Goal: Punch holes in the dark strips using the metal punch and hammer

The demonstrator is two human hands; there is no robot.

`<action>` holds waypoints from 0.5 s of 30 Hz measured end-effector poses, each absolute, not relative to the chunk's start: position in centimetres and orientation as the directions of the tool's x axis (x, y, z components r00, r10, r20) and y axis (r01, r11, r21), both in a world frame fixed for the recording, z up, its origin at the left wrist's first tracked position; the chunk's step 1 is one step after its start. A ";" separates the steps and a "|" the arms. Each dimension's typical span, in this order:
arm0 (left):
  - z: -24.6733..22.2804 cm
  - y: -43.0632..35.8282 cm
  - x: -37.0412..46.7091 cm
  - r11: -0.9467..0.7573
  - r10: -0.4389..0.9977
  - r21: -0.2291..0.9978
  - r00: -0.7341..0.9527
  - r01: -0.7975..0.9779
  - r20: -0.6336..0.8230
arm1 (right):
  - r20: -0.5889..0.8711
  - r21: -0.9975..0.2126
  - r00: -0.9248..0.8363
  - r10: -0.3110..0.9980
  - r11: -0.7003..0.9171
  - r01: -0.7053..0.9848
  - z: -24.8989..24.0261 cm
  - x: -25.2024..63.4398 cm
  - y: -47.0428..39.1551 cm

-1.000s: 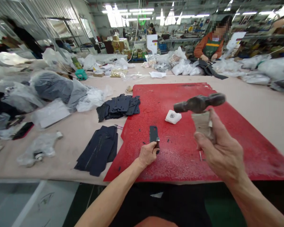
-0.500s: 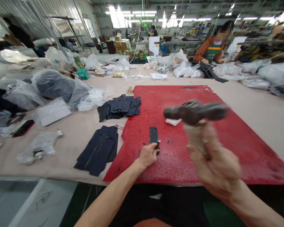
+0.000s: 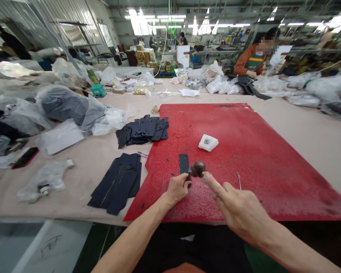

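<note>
My left hand (image 3: 177, 189) is closed around a short hand punch (image 3: 189, 181), held upright on a small dark strip (image 3: 183, 163). The strip lies flat on the red mat (image 3: 258, 159), and its near end is hidden by my fingers. My right hand (image 3: 240, 208) grips a hammer, its rounded metal head (image 3: 198, 169) at the top of the punch. Whether the two touch, I cannot tell. Most of the hammer's handle is hidden by my hand.
A white pad (image 3: 212, 143) with small metal bits and a thin metal rod (image 3: 238, 180) lie on the mat. Dark cut pieces (image 3: 147, 128) and longer dark panels (image 3: 118, 182) are stacked at left. Bagged goods (image 3: 65, 102) lie beyond; a person (image 3: 248, 60) works across the table.
My right hand has swung the hammer down and left, from raised above the mat to the punch top. The white pad and metal rod now show fully. My left hand has stayed in place.
</note>
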State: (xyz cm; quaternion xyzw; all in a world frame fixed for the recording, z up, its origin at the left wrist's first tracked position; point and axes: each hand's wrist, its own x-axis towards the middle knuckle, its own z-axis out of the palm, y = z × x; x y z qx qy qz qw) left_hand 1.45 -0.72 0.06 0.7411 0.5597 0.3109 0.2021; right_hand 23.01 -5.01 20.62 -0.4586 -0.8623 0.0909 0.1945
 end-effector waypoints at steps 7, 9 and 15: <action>0.3 -0.7 1.3 -0.268 0.962 0.668 0.163 0.694 0.218 | -0.118 -0.708 -0.174 0.978 0.040 0.705 13.5 27.4 -2.9; 0.2 -0.7 1.3 -0.257 0.966 0.687 0.152 0.680 0.211 | -0.188 -0.741 -0.061 0.980 -0.101 0.664 9.8 28.2 -1.8; -0.8 -0.6 1.0 -0.252 0.968 0.762 0.142 0.597 0.209 | 0.183 -0.244 -0.091 0.979 0.135 0.960 4.3 26.1 -0.6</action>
